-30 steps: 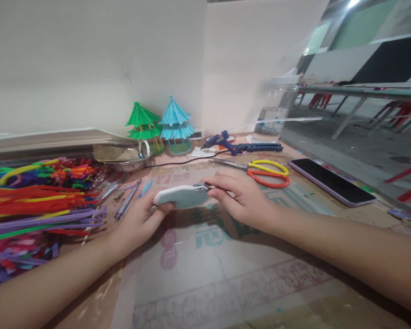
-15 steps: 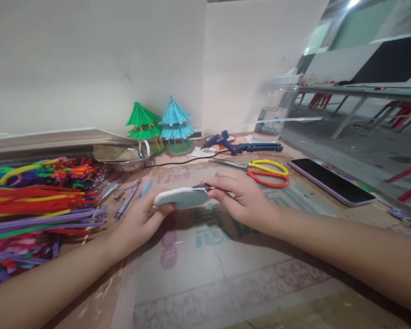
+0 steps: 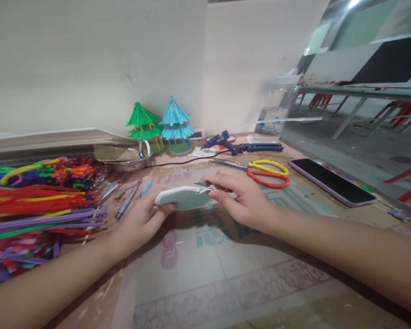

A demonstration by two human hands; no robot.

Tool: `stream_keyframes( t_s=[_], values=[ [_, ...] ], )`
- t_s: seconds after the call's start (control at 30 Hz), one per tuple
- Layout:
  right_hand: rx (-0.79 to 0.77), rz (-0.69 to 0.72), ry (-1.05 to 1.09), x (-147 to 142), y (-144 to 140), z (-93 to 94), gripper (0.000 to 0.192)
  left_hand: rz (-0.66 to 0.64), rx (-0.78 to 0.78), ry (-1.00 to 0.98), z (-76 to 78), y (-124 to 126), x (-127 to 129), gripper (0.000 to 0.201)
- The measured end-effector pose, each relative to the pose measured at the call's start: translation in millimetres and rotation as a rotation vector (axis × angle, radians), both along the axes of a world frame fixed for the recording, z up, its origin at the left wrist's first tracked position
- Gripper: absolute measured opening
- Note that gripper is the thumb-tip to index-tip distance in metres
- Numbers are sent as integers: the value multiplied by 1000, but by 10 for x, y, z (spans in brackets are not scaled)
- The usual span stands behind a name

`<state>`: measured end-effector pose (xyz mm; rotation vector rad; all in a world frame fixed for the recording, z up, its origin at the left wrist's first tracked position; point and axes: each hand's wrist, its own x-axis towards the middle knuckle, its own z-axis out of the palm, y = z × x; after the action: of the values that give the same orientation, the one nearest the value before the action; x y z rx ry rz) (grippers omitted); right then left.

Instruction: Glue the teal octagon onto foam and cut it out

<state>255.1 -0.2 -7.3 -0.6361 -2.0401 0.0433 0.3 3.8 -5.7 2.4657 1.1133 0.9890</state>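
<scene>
Gripping a flat, pale blue-grey foam piece [image 3: 183, 198] with a white edge, the left hand [image 3: 140, 219] closes its thumb under the piece's near-left end and its fingers behind it, holding it just above the table [image 3: 226, 274] at the centre of the head view. The right hand [image 3: 241, 198] sits at the piece's three o'clock end, fingers curled narrowly around a small metal blade [image 3: 202, 184] whose tip rests at the piece's top right edge; how much of the tool lies within the fist cannot be told.

At nine o'clock from the hands, a heap of pipe cleaners [image 3: 37, 201] in red, orange, purple, green and yellow spreads across the table's left side. Just beside it, near the left hand, lie a few pens [image 3: 128, 198]. At twelve o'clock, against the wall, stand a green pagoda model [image 3: 142, 123] and a blue pagoda model [image 3: 176, 125], touching side by side, with a tape roll [image 3: 144, 148] on a metal tray [image 3: 123, 160] to their left. At one o'clock lies a blue glue gun [image 3: 233, 144], and nearer the right hand a pair of scissors [image 3: 267, 172] with one yellow and one orange handle. At two to three o'clock a smartphone [image 3: 330, 180] lies flat, screen dark, near the table's right edge.
</scene>
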Motion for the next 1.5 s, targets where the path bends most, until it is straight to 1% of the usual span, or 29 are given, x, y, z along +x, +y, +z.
stream_keyframes(
  t_s=[0.2, 0.33, 0.47, 0.6, 0.73, 0.9, 1.1, 1.17, 1.27, 1.37, 1.5],
  values=[
    [66, -4, -56, -17, -36, 18, 25, -21, 15, 50, 5, -11, -3, 24],
    [62, -14, -88, -43, -94, 39, 26, -48, 19, 90, 20, -35, -5, 23],
    [60, -23, -98, -57, -119, 51, 25, -90, 41, 83, 23, -45, -4, 22],
    [69, -21, -104, -54, -112, 55, 24, -104, 54, 84, 15, -44, -6, 21],
    [81, -4, -101, -48, -103, 51, 24, -96, 62, 68, 16, -46, -2, 19],
    [73, 6, -106, -41, -102, 60, 25, -73, 19, 76, 36, -50, 2, 20],
    [92, 11, -101, -31, -111, 68, 26, -108, 2, 93, 31, -46, -4, 23],
    [66, 16, -74, -32, -107, 59, 25, -108, 6, 82, 16, -39, -7, 22],
    [12, 12, -13, -30, -81, 39, 23, -62, 22, 46, -13, -22, -13, 22],
    [5, 0, 13, -26, -48, 20, 22, -26, 31, 23, -32, -11, -17, 24],
    [17, 2, -8, -29, -50, 26, 24, -53, 26, 58, -19, -21, -16, 23]
  ],
)
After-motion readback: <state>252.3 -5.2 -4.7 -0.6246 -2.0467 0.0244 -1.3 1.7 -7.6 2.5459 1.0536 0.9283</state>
